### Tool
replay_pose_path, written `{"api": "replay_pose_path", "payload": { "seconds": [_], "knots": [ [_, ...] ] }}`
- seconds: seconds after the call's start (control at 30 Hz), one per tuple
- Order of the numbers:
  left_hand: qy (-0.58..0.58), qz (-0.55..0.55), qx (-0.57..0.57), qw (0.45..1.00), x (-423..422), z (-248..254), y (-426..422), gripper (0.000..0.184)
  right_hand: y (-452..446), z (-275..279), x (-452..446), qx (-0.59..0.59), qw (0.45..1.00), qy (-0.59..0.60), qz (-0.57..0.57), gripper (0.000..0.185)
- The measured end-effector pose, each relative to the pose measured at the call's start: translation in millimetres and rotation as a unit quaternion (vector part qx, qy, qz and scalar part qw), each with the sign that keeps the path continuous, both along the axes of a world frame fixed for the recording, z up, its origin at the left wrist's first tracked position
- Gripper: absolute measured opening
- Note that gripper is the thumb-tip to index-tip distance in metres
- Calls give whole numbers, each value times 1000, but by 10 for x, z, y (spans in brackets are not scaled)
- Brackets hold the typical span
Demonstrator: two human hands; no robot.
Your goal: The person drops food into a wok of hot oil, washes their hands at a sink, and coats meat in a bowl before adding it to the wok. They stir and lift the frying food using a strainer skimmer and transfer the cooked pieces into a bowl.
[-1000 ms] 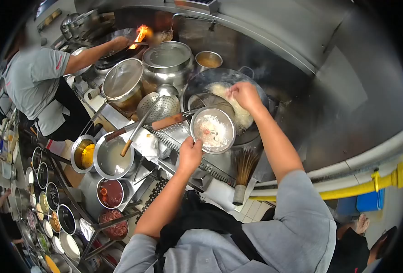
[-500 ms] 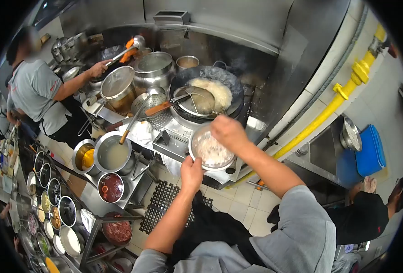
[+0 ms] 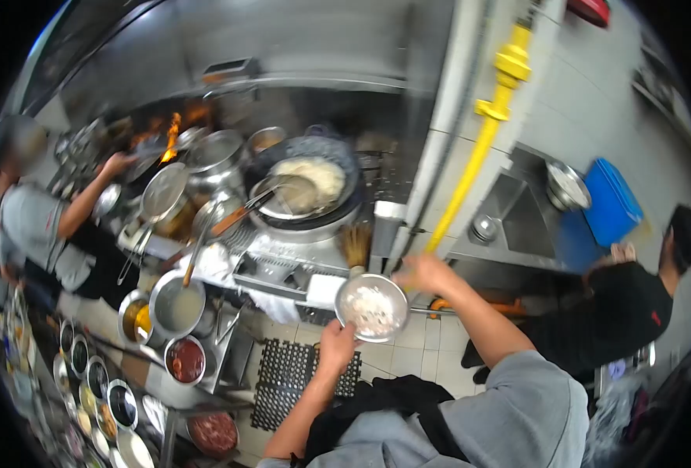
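My left hand [image 3: 338,345] grips the near left rim of a metal bowl [image 3: 398,295]. Inside the bowl lie pale pieces coated in white powder [image 3: 370,310]. Just right of the bowl hangs my right hand [image 3: 427,274], apart from the rim and smeared by motion, so its fingers cannot be made out. Beyond the bowl, a black wok [image 3: 338,160] on the stove contains pale, foaming liquid [image 3: 318,173]. A strainer [image 3: 295,196] with a wooden handle [image 3: 228,222] lies across the wok's near left side.
Pots of yellow liquid [image 3: 136,321], cloudy liquid [image 3: 178,306] and red sauce [image 3: 185,359] stand at left. A co-worker [image 3: 41,218] works near a flame [image 3: 171,139]. On the right are a yellow pipe [image 3: 470,175], a sink [image 3: 523,218] and another person in black [image 3: 626,312].
My head view has turned right. The bowl has moved away from the wok's near edge, and my right hand has come out of the bowl to its right side.
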State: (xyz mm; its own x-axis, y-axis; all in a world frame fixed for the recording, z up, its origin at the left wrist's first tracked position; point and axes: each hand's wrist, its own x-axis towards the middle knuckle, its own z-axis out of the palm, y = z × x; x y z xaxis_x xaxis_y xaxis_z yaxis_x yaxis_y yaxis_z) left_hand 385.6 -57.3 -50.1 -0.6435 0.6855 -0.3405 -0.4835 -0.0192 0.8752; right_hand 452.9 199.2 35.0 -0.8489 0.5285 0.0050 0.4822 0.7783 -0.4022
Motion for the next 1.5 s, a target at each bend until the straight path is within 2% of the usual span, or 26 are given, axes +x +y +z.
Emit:
{"api": "replay_pose_path", "payload": {
  "seconds": [0.03, 0.07, 0.17, 0.2, 0.37, 0.4, 0.43, 0.5, 0.53, 0.63, 0.67, 0.7, 0.73, 0.8, 0.83, 0.9, 1.03, 1.07, 1.1, 1.13, 1.2, 1.23, 1.3, 1.33, 1.4, 1.5],
  "knots": [
    [0, -90, -18, 996, 50, 0, 139, 24, -183, -239, 672, 110, 992, -66, 21, 46],
    [-2, -160, -44, 986, 181, 15, 268, 24, -108, -313, 1003, -147, 981, -123, -29, 45],
    [-15, -283, 4, 959, 539, 107, 729, 26, -38, -118, 1776, -275, 946, -49, -163, 35],
    [28, -362, 13, 932, 737, 158, 1066, 30, 165, -177, 2129, -269, 941, -6, -204, 30],
    [111, -423, -31, 899, 964, 313, 1777, 28, 1627, 9, 2838, -181, 904, 18, -387, 22],
    [164, -477, -14, 863, 944, 255, 2083, 28, 2218, -106, 2978, -158, 895, 3, -417, 24],
    [209, -519, 0, 829, 968, 238, 2198, 27, 2668, -327, 3048, -136, 890, -21, -435, 26],
    [203, -486, -19, 850, 1095, -19, 2730, 25, 3808, -1168, 3076, -64, 822, 128, -551, 36],
    [234, -493, -52, 837, 1179, 1, 2894, 26, 4089, -1155, 3160, -115, 833, 74, -536, 45],
    [263, -481, -121, 828, 1443, -84, 3613, 27, 5035, -2285, 3067, -140, 765, 61, -626, 37],
    [267, -478, -146, 824, 1471, -68, 3656, 28, 5210, -2429, 3053, -150, 780, 9, -608, 35],
    [261, -460, -155, 834, 1607, -234, 4225, 28, 5766, -2508, 3020, -251, 760, 19, -599, 33],
    [230, -453, -161, 846, 1586, -208, 4082, 28, 5491, -2456, 3011, -349, 720, 32, -600, 31],
    [175, -403, -186, 879, 1638, -188, 4501, 25, 5867, -3326, 2940, -244, 741, 3, -626, 31],
    [172, -400, -190, 880, 1614, -158, 4528, 25, 5847, -3224, 2906, -247, 742, -1, -623, 31],
    [120, -354, -198, 906, 1712, -138, 4887, 22, 6092, -3064, 2956, -128, 880, -93, -447, 34],
    [95, -353, -169, 915, 1725, 49, 5384, 19, 6938, -2753, 2607, -117, 867, 95, -474, 38],
    [105, -362, -142, 915, 1700, -59, 5552, 18, 7152, -2239, 2465, -114, 896, 117, -412, 46],
    [101, -367, -140, 914, 1689, -116, 5747, 18, 7435, -2065, 2275, -292, 784, 297, -461, 51],
    [115, -360, -139, 915, 1691, -146, 5981, 18, 7531, -1636, 2207, -338, 726, 401, -444, 49],
    [123, -363, -139, 913, 1740, -156, 6377, 18, 7897, -1515, 2022, -254, 695, 612, -280, 41],
    [138, -347, -129, 918, 1760, -126, 6558, 19, 7828, -1454, 2029, -251, 695, 609, -289, 41],
    [142, -323, -118, 928, 1787, -135, 6809, 19, 7517, -1174, 2076, -264, 836, 379, -296, 20],
    [148, -309, -119, 932, 1783, -206, 6904, 20, 7347, -1165, 2111, -265, 842, 368, -291, 20],
    [148, -281, -120, 940, 1773, -294, 6986, 20, 7063, -1179, 2142, -606, 596, 456, -263, 19],
    [136, -292, -132, 937, 1808, -377, 7008, 21, 7060, -1112, 2136, -605, 608, 397, -327, 16]
  ]
}}
